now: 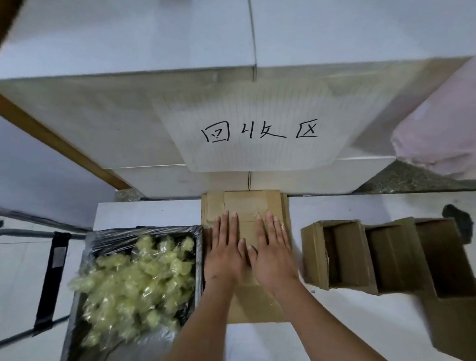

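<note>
Left hand [223, 252] and right hand [275, 253] lie flat, fingers straight, gripping nothing, pressing the flattened cardboard box [243, 202] onto the white worktop [253, 350], likely to squash its taped, creased flaps. It sits below the handwritten paper sign [257, 131], between a film-lined bin [143, 231] and open brown cartons [366, 259].

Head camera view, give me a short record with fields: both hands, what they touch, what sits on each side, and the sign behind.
left hand: flat, fingers straight, pressing on the flat taped cardboard
right hand: flat beside it, pressing the same cardboard
left of cardboard: black-lined bin holding wrapped yellow-green pieces
right of cardboard: row of open cardboard boxes
behind: paper sign handwritten 回收区, on white cartons
</note>
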The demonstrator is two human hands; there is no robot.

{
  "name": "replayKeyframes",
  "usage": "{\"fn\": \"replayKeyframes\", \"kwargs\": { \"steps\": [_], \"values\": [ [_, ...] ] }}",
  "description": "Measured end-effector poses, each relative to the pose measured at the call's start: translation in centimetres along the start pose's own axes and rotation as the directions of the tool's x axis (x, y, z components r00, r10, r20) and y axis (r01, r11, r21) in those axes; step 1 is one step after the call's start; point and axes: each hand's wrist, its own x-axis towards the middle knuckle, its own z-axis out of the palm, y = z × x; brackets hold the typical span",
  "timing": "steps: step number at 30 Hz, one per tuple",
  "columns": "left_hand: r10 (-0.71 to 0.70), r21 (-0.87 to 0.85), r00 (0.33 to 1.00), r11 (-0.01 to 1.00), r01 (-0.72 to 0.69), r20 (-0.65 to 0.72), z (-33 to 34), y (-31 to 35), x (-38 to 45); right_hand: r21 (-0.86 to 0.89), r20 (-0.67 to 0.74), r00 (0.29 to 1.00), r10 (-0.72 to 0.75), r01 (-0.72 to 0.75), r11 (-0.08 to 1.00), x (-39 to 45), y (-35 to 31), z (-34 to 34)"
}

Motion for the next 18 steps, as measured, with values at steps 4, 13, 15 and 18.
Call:
{"fn": "replayKeyframes", "kwargs": {
  "steps": [4, 13, 15, 18],
  "values": [
    [-0.015, 0.004, 0.996, 1.0, 0.015, 0.087, -3.4, 1.8, -1.2, 0.017, 0.106, 0.994, -0.022, 0.02, 1.0, -0.5, -0.4, -4.4],
    [-0.032, 0.024, 0.999, 0.999, 0.032, 0.005, -13.5, 5.1, -6.8, -0.002, 0.013, 1.0, -0.023, 0.023, 1.0, -5.1, -0.7, -15.4],
    [-0.01, 0.034, 1.0, 0.999, 0.01, -0.011, -15.1, 5.9, -8.3, -0.052, -0.014, 1.0, -0.016, 0.015, 0.999, -7.3, -0.5, -16.9],
    [0.05, 0.09, 0.999, 0.995, -0.048, -0.014, -17.0, 7.2, -10.8, -0.084, -0.061, 0.998, 0.003, -0.008, 0.996, -11.1, -0.1, -18.4]
  ]
}}
